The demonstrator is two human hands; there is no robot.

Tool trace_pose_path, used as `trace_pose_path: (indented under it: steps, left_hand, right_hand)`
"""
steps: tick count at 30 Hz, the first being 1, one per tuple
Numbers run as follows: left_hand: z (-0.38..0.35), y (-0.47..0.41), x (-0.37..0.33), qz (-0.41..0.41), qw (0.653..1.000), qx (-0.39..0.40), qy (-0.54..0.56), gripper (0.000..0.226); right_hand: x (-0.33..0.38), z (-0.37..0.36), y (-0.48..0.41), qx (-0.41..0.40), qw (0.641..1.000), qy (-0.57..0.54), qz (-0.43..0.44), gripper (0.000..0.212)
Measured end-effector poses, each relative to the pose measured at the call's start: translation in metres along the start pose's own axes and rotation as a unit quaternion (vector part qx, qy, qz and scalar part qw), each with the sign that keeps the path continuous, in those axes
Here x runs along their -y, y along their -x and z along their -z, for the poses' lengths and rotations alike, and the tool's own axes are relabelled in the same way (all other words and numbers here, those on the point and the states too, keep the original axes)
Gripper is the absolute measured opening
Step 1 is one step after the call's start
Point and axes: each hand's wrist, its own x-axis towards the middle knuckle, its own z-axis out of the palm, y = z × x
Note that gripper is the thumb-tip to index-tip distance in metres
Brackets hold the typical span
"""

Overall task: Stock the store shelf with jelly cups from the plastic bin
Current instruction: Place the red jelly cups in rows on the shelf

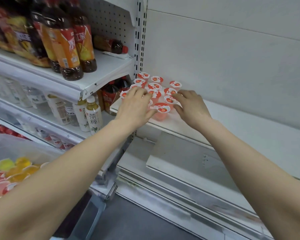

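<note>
As left hand (135,108) touches jelly cups (154,86), a bottle (93,116) reads 茶粹.

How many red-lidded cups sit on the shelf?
11 cups: four in the left column, three middle, three right, one in front. The left hand may hide more.

A shop; white retail shelving (249,122) stocked with bottled drinks (71,49)

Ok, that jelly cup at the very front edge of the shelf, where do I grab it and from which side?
Pinch the front jelly cup by its sidewall just under the lid rim, coming from the front. It stands upright, its body narrower than the lid, and the other cups crowd it behind, while the shelf edge side is open.
</note>
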Motion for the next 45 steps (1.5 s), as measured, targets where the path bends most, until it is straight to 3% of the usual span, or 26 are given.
trace_pose_path:
  steps: [8,18,25,31,39,45]
  left_hand:
    - [0.054,0.082,0.081,-0.007,0.999,-0.026,0.019,0.049]
    - [0.068,0.258,0.229,0.09,0.996,-0.005,0.023,0.047]
    - [0.062,0.397,0.318,0.238,0.968,0.077,-0.002,0.034]
    - [0.048,0.434,0.36,0.32,0.941,0.113,0.016,0.029]
    - [0.016,0.446,0.38,0.333,0.941,0.065,-0.011,0.024]
    - [0.013,0.446,0.386,0.313,0.946,0.077,-0.042,0.034]
  right_hand:
    - [0.103,0.017,0.026,-0.099,0.993,0.034,0.054,0.039]
    - [0.307,-0.056,0.058,-0.085,0.986,-0.057,0.131,0.04]
    - [0.428,-0.131,0.073,0.009,0.968,-0.148,0.202,0.04]
    - [0.497,-0.186,0.05,0.164,0.943,-0.181,0.224,0.043]
    - [0.56,-0.254,0.014,0.302,0.926,-0.135,0.184,0.055]
    - [0.563,-0.271,0.01,0.299,0.92,-0.095,0.235,0.06]
